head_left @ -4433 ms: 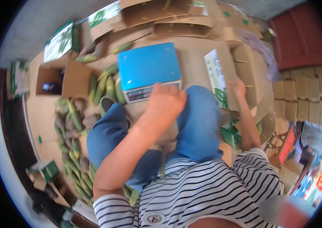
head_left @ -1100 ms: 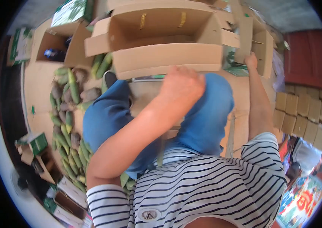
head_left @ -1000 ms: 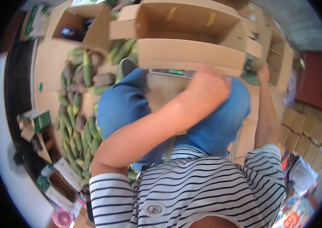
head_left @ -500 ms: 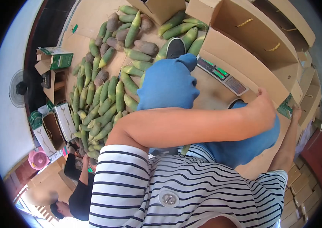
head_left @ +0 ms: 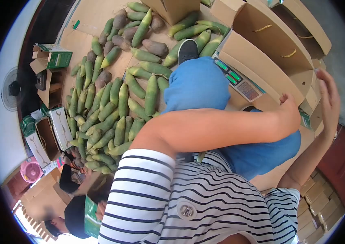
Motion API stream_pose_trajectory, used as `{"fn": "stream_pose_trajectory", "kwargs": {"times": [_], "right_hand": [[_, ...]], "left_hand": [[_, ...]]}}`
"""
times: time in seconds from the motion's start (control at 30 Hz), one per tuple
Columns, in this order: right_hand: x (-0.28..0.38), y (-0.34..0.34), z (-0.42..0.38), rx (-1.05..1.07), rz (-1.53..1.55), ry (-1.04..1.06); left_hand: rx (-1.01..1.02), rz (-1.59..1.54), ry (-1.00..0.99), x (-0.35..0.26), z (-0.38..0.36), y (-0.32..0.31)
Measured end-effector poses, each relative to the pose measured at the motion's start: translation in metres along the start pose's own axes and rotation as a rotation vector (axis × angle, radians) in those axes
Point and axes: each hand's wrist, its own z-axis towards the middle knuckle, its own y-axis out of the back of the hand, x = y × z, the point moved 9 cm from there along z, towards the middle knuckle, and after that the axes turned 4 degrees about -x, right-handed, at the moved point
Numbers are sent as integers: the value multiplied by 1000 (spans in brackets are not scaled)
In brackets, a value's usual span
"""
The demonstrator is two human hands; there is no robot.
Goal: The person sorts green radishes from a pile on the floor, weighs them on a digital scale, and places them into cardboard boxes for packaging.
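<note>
A tall open cardboard box [head_left: 257, 59] with yellow rope handles stands beside a digital scale [head_left: 241, 83] with lit green displays. Against its near lower edge, my left hand [head_left: 290, 114] is closed with curled fingers; whatever it may grip is hidden. My right hand [head_left: 329, 93] is raised at the box's right end, fingers stretched out, fingertips near or touching a flap corner. Close to my knee and shoe [head_left: 188, 51] lie long green radishes [head_left: 151, 95] with pale tips.
A large heap of green radishes [head_left: 99, 110] spreads left, with brownish ones [head_left: 155, 47] at the back. Several cartons [head_left: 60, 57] and a pink fan [head_left: 31, 169] line the left side. A co-worker [head_left: 75, 213] sits lower left by a green box [head_left: 93, 215]. Stacked cartons [head_left: 323, 199] stand lower right.
My right hand has risen from the box's lower right corner to its upper flap, fingers straightening. My left hand stays by the near edge. A green box now shows by the co-worker. The view has shifted slightly.
</note>
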Motion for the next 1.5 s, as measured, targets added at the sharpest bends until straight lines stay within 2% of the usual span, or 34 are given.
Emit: {"fn": "stream_pose_trajectory", "kwargs": {"times": [0.13, 0.27, 0.4, 0.5, 0.6, 0.77, 0.83, 0.9, 0.97, 1.03, 1.07, 1.1, 1.13, 1.17, 1.27, 1.3, 1.33, 1.37, 1.4, 1.43, 1.5], "right_hand": [[58, -66, -1, 290, -269, 203], [39, -103, 4, 392, -320, 104], [9, -125, 5, 409, -158, 52], [-6, -139, -13, 352, 222, -534], [-4, -137, -19, 264, 228, -766], [7, -126, -24, 27, 159, -781], [-9, -128, -2, 78, -51, -477], [-43, -146, 29, 210, -391, 170], [-26, -146, 21, 151, -421, 302], [-21, -148, 16, 174, -476, 302], [-24, -151, 22, 228, -514, 241], [-28, -154, 27, 280, -551, 182], [-29, -156, 28, 301, -524, 151], [-30, -157, 27, 268, -527, 196], [-41, -171, 26, 252, -511, 236], [-47, -172, 27, 251, -509, 222], [-53, -174, 28, 293, -554, 184], [-57, -175, 28, 334, -598, 138], [-52, -174, 28, 339, -575, 137], [-50, -174, 27, 355, -588, 143], [-45, -172, 27, 349, -609, 105]], "left_hand": [[166, 48, 71, 20, -8, -11], [237, 28, 156, 31, -3, -20], [380, 0, 176, 35, -6, -36], [407, -11, 193, 36, -17, -38], [384, -34, 206, 38, -21, -35], [322, -62, 223, 43, -23, -24], [282, -78, 230, 45, -27, -14], [165, -121, 239, 52, -32, 12], [-34, -221, 262, 67, -58, 54], [-438, -389, 415, 110, -105, 84], [-697, -460, 540, 137, -148, 72], [-1131, -482, 638, 151, -211, 57], [-1020, -487, 927, 185, -245, -9], [-940, -466, 1072, 195, -286, -55], [-395, -419, 1641, 169, -419, -240], [-327, -288, 1610, 144, -448, -279], [-129, -560, 1701, 120, -467, -311], [-69, -521, 1740, 93, -488, -345], [-141, -537, 1708, 71, -504, -373], [-113, -566, 1746, 52, -513, -390], [-1, -708, 2001, 29, -528, -418]]}}
